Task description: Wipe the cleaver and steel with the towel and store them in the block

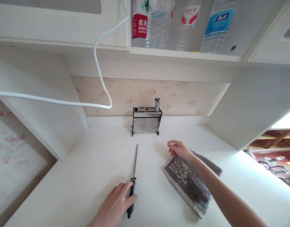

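A honing steel point(135, 162), a thin grey rod with a black handle, lies on the white counter with its tip pointing away from me. My left hand point(116, 201) is closed around its handle, thumb on the near part and fingers by the guard. To the right is a folded dark grey-brown towel point(194, 183) with a pale pattern. Over its far left corner is my right hand point(176, 148), fingers loosely curved with a gap between thumb and forefinger, nothing visible in them. Beyond both hands stands a clear-sided knife block point(146, 124) with one speckled handle point(157, 104) upright in it.
White side panels point(251, 101) bound the counter point(93, 157) left and right. Overhead, a cabinet shelf point(182, 56) holds several plastic bottles, including a blue-labelled bottle point(219, 25). A white cable point(97, 60) hangs down at the upper left, in front of the cabinet.
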Available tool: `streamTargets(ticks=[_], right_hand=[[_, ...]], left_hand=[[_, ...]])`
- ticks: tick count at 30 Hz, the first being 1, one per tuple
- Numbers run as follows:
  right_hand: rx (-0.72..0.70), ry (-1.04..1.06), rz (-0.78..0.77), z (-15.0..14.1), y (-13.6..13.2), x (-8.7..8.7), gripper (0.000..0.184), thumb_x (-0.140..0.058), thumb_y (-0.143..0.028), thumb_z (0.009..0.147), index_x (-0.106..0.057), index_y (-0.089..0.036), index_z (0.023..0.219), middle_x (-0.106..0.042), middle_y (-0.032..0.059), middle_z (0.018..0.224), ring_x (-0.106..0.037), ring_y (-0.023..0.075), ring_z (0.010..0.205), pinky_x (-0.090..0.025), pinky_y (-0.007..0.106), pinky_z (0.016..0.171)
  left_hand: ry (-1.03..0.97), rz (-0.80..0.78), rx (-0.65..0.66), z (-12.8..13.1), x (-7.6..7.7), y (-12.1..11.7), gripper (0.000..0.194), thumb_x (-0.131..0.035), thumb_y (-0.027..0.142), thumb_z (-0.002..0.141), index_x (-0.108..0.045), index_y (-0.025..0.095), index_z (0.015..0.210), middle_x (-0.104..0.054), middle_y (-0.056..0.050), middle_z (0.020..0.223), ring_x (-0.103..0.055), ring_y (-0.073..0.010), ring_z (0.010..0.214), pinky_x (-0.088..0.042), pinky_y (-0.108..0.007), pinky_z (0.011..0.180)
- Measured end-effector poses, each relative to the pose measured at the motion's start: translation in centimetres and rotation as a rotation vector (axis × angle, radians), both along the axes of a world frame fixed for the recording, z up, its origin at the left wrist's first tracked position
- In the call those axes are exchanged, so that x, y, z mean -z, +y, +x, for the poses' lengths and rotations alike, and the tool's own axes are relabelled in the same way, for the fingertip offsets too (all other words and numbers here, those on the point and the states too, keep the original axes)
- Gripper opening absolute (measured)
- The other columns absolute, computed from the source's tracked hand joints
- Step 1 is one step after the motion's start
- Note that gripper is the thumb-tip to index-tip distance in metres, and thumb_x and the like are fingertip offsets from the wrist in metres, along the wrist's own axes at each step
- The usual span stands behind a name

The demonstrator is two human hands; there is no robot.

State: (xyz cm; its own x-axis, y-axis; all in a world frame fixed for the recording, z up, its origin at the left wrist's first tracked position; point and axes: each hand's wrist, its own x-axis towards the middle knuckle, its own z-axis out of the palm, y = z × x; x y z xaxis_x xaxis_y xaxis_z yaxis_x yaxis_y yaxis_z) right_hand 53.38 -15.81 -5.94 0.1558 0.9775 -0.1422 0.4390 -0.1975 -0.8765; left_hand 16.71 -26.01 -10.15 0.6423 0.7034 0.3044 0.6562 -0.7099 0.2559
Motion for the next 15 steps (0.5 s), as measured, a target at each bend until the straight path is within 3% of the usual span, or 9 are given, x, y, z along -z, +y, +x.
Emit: streamTargets(ticks=[4, 7, 10, 13, 15], right_hand=[[0.061, 0.149, 0.098, 1.4, -3.7, 3.9, 0.033, -0.054, -0.046, 0.085, -0.064, -0.016, 0.094, -0.065, 0.0011, 0.066, -0.061, 0.0145, 0.058, -0.049, 0.026, 0.058], [0.149, 0.258, 0.181, 2.0, -4.5, 5.2, 0.034, -0.059, -0.05, 0.081, -0.065, -0.018, 0.092, -0.065, 0.0002, 0.065, -0.059, 0.0153, 0.058, -0.047, 0.027, 0.059], [0.18, 0.295, 0.19, 2.2, -4.4, 5.6, 0.035, -0.062, -0.051, 0.079, -0.066, -0.019, 0.091, -0.065, 0.0004, 0.064, -0.057, 0.0155, 0.058, -0.045, 0.027, 0.058], [0.171, 0.318, 0.193, 2.3, -4.3, 5.7, 0.035, -0.063, -0.051, 0.079, -0.067, -0.019, 0.09, -0.065, 0.0012, 0.065, -0.057, 0.0161, 0.06, -0.045, 0.027, 0.06], [0.165, 0.332, 0.2, 2.3, -4.4, 5.8, 0.035, -0.063, -0.052, 0.078, -0.068, -0.019, 0.089, -0.065, 0.0017, 0.065, -0.057, 0.0166, 0.061, -0.045, 0.028, 0.06]], left_hand=[[-0.015, 0.01, 0.135, 0.1, -2.5, 1.8, 0.041, -0.043, 0.001, 0.085, -0.063, 0.029, 0.108, -0.06, -0.002, 0.13, -0.054, -0.02, 0.121, -0.047, -0.034, 0.101], [-0.315, -0.079, 0.044, 0.3, -5.6, 4.8, 0.034, -0.047, 0.014, 0.091, -0.056, 0.029, 0.12, -0.062, -0.004, 0.127, -0.06, -0.0191, 0.115, -0.048, -0.034, 0.101], [-0.749, -0.254, -0.198, 0.8, -10.8, 8.4, 0.026, -0.059, 0.03, 0.088, -0.055, 0.024, 0.113, -0.067, -0.007, 0.115, -0.066, -0.0222, 0.102, -0.056, -0.039, 0.091], [-1.215, -0.3, -0.152, 1.9, -16.9, 11.4, 0.029, -0.07, 0.03, 0.08, -0.054, 0.022, 0.103, -0.067, -0.004, 0.108, -0.067, -0.0204, 0.1, -0.058, -0.039, 0.088], [-1.333, -0.239, -0.085, 2.7, -20.3, 13.1, 0.029, -0.075, 0.026, 0.076, -0.055, 0.021, 0.097, -0.068, -0.003, 0.102, -0.066, -0.0197, 0.101, -0.057, -0.039, 0.089]])
